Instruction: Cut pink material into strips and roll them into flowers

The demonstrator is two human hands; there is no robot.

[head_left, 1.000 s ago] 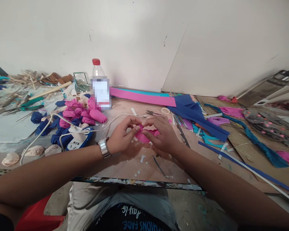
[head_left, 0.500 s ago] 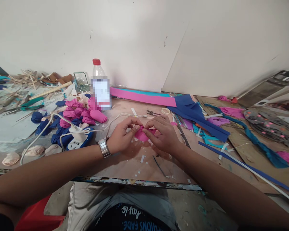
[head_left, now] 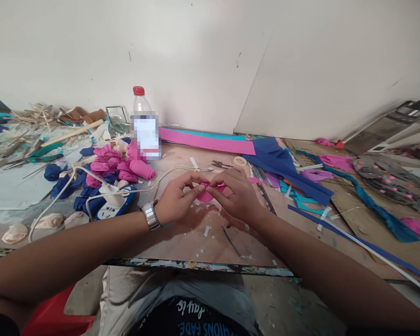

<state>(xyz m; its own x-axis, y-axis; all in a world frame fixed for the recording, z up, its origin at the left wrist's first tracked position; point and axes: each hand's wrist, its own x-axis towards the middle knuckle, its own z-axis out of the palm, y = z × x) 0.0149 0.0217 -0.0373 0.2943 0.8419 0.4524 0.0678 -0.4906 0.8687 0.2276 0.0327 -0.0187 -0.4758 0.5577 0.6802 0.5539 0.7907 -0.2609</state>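
Observation:
Between my two hands, above the middle of the table, is a piece of pink crepe paper (head_left: 205, 196). My left hand (head_left: 182, 196) pinches its left side between thumb and forefinger. With thumb and fingers, my right hand (head_left: 233, 193) grips the right side, and the two thumbs nearly meet. Part of the paper is hidden behind my fingers; a narrow pink end (head_left: 255, 180) shows beyond the right hand. To the left lies a pile of crumpled pink paper flowers (head_left: 105, 163), with dark blue paper flowers (head_left: 63, 186) among and beside them.
A red-capped bottle (head_left: 139, 98) stands at the back behind a lit phone (head_left: 147, 135). A cable runs from a blue power strip (head_left: 108, 210). Pink (head_left: 210, 141) and blue paper strips (head_left: 276, 158) lie behind my hands. Pliers (head_left: 45, 151) and wood scraps lie left; a tape roll (head_left: 240, 161) sits behind.
My thumbs have shifted slightly on the pink paper, and less of it shows below my fingers. The pink end beyond my right hand sticks out farther. The rest of the table looks the same.

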